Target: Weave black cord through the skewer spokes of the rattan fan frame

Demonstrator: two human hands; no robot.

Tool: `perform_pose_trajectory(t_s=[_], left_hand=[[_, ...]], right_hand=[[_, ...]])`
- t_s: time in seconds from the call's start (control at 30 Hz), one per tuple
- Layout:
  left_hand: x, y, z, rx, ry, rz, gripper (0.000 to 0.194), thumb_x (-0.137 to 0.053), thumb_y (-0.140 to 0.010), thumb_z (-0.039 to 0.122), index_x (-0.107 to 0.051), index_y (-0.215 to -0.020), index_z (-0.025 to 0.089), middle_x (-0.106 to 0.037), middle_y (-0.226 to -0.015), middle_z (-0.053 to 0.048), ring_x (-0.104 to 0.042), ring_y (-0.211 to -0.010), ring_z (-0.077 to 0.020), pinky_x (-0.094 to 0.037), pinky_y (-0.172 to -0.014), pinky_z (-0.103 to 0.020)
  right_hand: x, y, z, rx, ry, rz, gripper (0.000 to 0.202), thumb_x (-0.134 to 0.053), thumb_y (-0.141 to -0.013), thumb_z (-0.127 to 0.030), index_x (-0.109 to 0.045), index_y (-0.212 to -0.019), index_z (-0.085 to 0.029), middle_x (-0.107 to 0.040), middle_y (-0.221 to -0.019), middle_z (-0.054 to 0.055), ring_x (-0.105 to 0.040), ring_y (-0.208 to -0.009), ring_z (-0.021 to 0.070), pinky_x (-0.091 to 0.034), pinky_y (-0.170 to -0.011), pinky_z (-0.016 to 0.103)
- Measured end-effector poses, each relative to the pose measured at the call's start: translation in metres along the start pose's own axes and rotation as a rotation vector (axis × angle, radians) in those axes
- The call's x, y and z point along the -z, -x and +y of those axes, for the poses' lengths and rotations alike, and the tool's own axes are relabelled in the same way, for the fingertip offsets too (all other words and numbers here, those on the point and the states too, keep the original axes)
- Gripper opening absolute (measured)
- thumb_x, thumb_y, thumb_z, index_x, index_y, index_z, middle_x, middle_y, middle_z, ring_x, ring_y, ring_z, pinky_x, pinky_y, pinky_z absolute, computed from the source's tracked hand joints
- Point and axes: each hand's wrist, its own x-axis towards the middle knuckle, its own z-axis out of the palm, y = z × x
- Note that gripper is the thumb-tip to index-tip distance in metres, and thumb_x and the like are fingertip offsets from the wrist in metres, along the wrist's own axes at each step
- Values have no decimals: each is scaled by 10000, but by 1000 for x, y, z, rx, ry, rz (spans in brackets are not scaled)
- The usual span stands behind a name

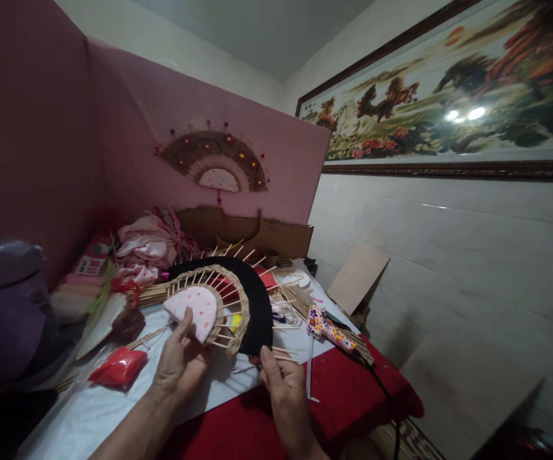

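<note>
A half-round hand fan frame [257,306] is held up over the table, tilted to the right. It has thin wooden sticks, a woven twine band, a wide black outer band and a white half-disc [192,310] with pink dots at its base. My left hand [183,351] is closed on the dotted base, thumb on its face. My right hand [283,383] pinches the lower right end of the black band, near the stick tips. The fingers behind the fan are partly hidden.
A flower-patterned glue gun [328,329] with a black cord lies to the right. A red packet [119,367] lies left, near pink cloth [146,239]. A finished brown fan [218,160] hangs on the pink panel. Red cloth [353,383] covers the table's front edge.
</note>
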Motion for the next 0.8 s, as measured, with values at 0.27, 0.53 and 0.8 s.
perform_pose_trajectory(t_s=[0.27,0.53,0.8], left_hand=[[-4,-4,16,-5,-93,62,267,-537,-754,37,-592,-1005,111,-691,-673,-41,-669,-593,-180,-569,-665,-352],[-12,4,30,-23,-63,19,145,-504,-805,87,-608,-893,134,-707,-669,-46,-666,-547,-161,-578,-559,-284],[-16,10,28,45,-65,14,128,-511,-787,70,-619,-827,126,-704,-634,-50,-659,-508,-168,-572,-506,-268]], right_hand=[[14,19,2,287,255,-15,405,-416,-866,-401,-512,-533,-192,-460,-522,7,-440,-521,135,-375,-512,251],[56,12,11,510,378,-282,395,-391,-872,-410,-552,-578,-201,-434,-484,-11,-400,-427,109,-335,-430,233],[75,-28,-4,16,114,-237,354,-470,-828,-477,-566,-707,-159,-311,-468,-74,-283,-422,75,-224,-411,204]])
